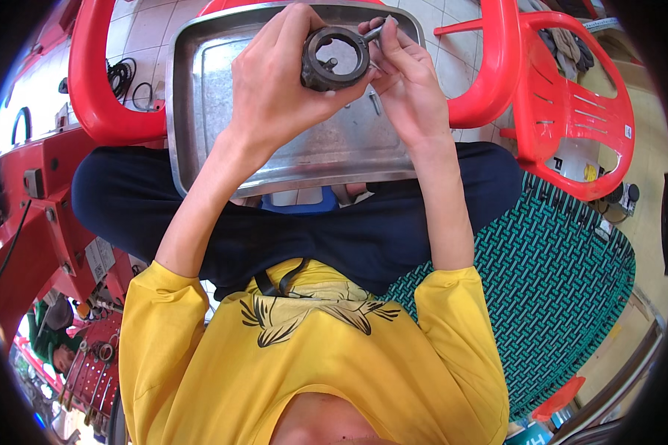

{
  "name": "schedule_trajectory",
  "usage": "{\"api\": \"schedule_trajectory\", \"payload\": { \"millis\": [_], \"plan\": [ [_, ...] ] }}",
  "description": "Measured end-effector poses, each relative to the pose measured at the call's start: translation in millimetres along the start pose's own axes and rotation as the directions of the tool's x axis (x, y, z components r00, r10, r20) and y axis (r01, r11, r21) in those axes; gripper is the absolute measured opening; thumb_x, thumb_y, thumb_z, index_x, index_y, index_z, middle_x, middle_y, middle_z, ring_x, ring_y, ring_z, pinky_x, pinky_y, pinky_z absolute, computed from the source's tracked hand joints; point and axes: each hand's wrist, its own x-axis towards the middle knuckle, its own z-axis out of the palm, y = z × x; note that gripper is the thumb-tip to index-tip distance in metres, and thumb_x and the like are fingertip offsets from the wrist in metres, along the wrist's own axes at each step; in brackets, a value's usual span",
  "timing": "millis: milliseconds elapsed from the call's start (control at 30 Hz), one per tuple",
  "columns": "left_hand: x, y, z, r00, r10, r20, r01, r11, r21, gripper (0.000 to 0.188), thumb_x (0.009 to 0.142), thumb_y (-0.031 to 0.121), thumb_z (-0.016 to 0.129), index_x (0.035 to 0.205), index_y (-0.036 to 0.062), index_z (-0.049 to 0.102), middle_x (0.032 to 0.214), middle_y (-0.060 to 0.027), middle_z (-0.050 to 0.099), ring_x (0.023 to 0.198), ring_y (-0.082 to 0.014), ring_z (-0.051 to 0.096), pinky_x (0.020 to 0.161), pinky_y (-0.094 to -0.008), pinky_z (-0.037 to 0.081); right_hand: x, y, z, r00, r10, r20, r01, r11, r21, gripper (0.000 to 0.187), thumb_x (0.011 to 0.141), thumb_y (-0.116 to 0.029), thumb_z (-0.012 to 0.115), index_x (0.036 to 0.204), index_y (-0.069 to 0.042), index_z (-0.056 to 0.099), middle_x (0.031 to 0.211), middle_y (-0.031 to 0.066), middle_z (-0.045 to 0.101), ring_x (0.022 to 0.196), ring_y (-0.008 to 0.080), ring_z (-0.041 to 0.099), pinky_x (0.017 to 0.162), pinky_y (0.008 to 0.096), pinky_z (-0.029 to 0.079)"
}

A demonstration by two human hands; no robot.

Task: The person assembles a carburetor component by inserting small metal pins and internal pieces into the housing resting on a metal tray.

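Observation:
My left hand (278, 81) is wrapped round a dark metal ring-shaped part (310, 73), with its round opening facing up. Inside the opening a small stub shows at the lower edge. My right hand (410, 81) pinches a short dark metal rod (373, 33) at the ring's upper right side. Whether the rod is joined to the ring or only touches it, I cannot tell. Both hands are above a shallow metal tray (200, 141). A small thin metal pin (375, 104) lies in the tray beside my right hand.
The tray stands between the arms of a red plastic chair (490, 81). Another red chair (583, 104) is at the right, near a green woven seat (542, 297). Red machinery (44, 193) stands at the left. A coiled black cable (122, 78) lies on the tiled floor.

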Motion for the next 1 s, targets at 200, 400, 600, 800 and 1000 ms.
{"api": "schedule_trajectory", "payload": {
  "millis": [200, 400, 600, 800, 1000],
  "plan": [
    [0, -4, -1, 1.000, 0.002, 0.009, -0.001, 0.999, -0.045, 0.052, 0.068, 0.025, 0.095, 0.099, 0.0047, 0.059, 0.083, -0.0076, 0.070, 0.074, -0.0166, 0.071, 0.067, -0.0274, 0.056, -1, -5, 13, 0.998, 0.026, -0.062, -0.024, 0.999, 0.033, 0.028, 0.102, -0.033, 0.066, 0.111, -0.007, 0.069, 0.082, -0.0082, 0.056, 0.069, 0.0012, 0.043, 0.067, 0.0213, 0.038],
    [0, 0, -1, 1.000, -0.015, 0.015, 0.016, 1.000, -0.016, 0.051, 0.069, 0.026, 0.095, 0.098, 0.0047, 0.059, 0.084, -0.0077, 0.070, 0.074, -0.0175, 0.070, 0.067, -0.0290, 0.055, -1, 2, -1, 0.999, 0.021, -0.025, -0.020, 0.999, 0.027, 0.027, 0.102, -0.032, 0.066, 0.114, -0.008, 0.068, 0.099, -0.0044, 0.063, 0.070, 0.0018, 0.045, 0.069, 0.0215, 0.041],
    [0, 0, -2, 1.000, -0.020, 0.023, 0.020, 1.000, 0.008, 0.051, 0.068, 0.027, 0.095, 0.098, 0.0053, 0.059, 0.083, -0.0075, 0.068, 0.074, -0.0188, 0.069, 0.067, -0.0299, 0.054, -2, -7, 12, 0.997, 0.056, -0.050, -0.051, 0.994, 0.095, 0.027, 0.102, -0.031, 0.066, 0.115, -0.007, 0.068, 0.100, -0.0048, 0.062, 0.071, 0.0013, 0.045, 0.068, 0.0214, 0.041],
    [2, -1, -1, 0.999, 0.035, -0.007, -0.035, 0.999, -0.013, 0.052, 0.068, 0.027, 0.095, 0.100, 0.0053, 0.060, 0.084, -0.0075, 0.068, 0.074, -0.0203, 0.069, 0.066, -0.0305, 0.054, -1, 3, -5, 0.999, 0.035, 0.011, -0.035, 0.997, 0.074, 0.029, 0.103, -0.032, 0.064, 0.115, -0.006, 0.067, 0.099, -0.0057, 0.061, 0.072, 0.0013, 0.044, 0.068, 0.0212, 0.040],
    [0, -1, -1, 1.000, -0.017, 0.015, 0.018, 1.000, -0.008, 0.052, 0.067, 0.029, 0.095, 0.097, 0.0053, 0.060, 0.083, -0.0071, 0.067, 0.074, -0.0203, 0.068, 0.067, -0.0306, 0.054, -4, -5, 15, 0.998, 0.053, -0.045, -0.046, 0.989, 0.138, 0.029, 0.102, -0.034, 0.065, 0.112, -0.007, 0.067, 0.095, -0.0072, 0.059, 0.074, 0.0013, 0.044, 0.067, 0.0205, 0.039]
  ]
}}
